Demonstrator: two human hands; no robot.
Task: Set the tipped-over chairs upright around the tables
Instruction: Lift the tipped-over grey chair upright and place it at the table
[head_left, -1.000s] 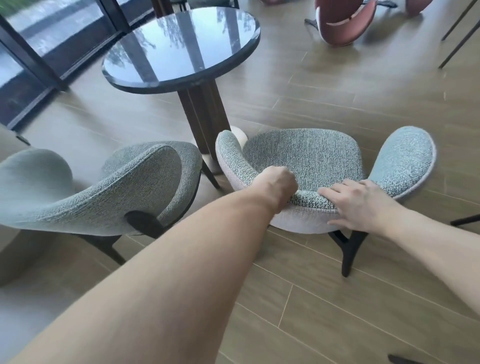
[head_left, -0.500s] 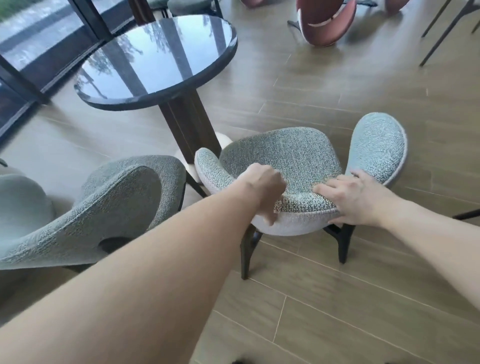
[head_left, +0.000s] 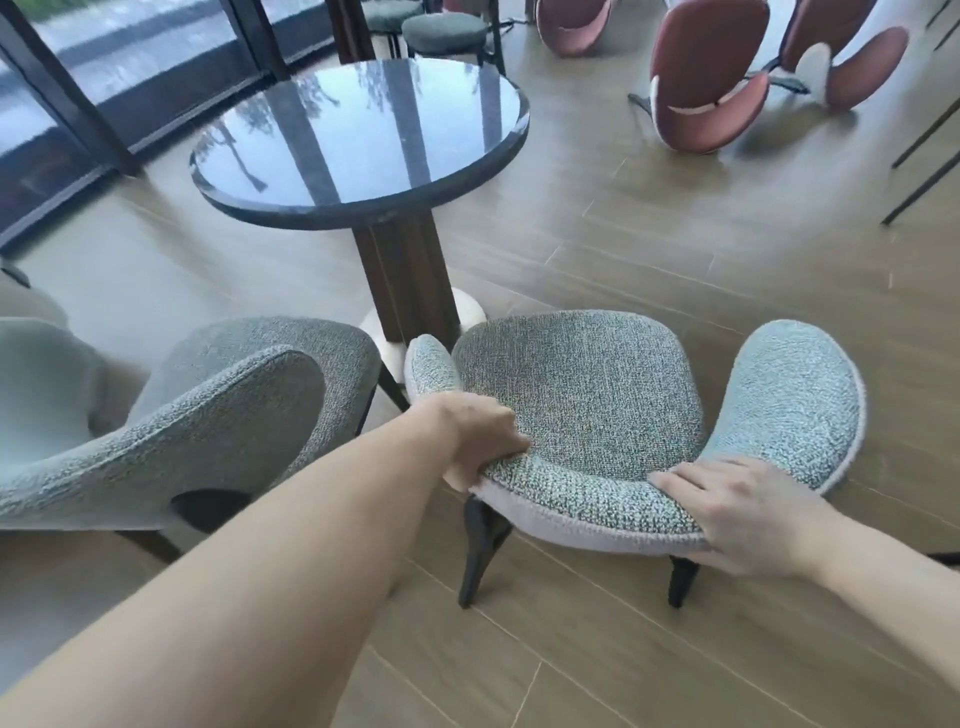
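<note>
The grey-green chair (head_left: 582, 415) stands upright on the wood-plank floor (head_left: 649, 249), just in front of the round dark table (head_left: 363, 140), its seat facing the table's brown pedestal (head_left: 405, 280). It is covered in nubby speckled fabric with a pale piped edge, its low curved back sweeps into two rounded wings, and two black legs show beneath the back. The left hand (head_left: 478, 436) grips the back's left end, fingers curled over the top edge and thumb under it. The right hand (head_left: 737, 514) holds the back's right end, fingers laid across the top and the thumb tucked below the rim. A second chair of the same fabric (head_left: 208, 415) stands upright just to the left, its seat edge close to the first chair's left wing. The table's pale round base (head_left: 467, 312) sits just ahead of the seat. Well apart, at the upper right, dusty-pink chairs (head_left: 701, 88) lie tipped over on the floor. Dark green stools (head_left: 441, 26) stand beyond the table, and dark-framed windows (head_left: 130, 67) run along the upper left.
</note>
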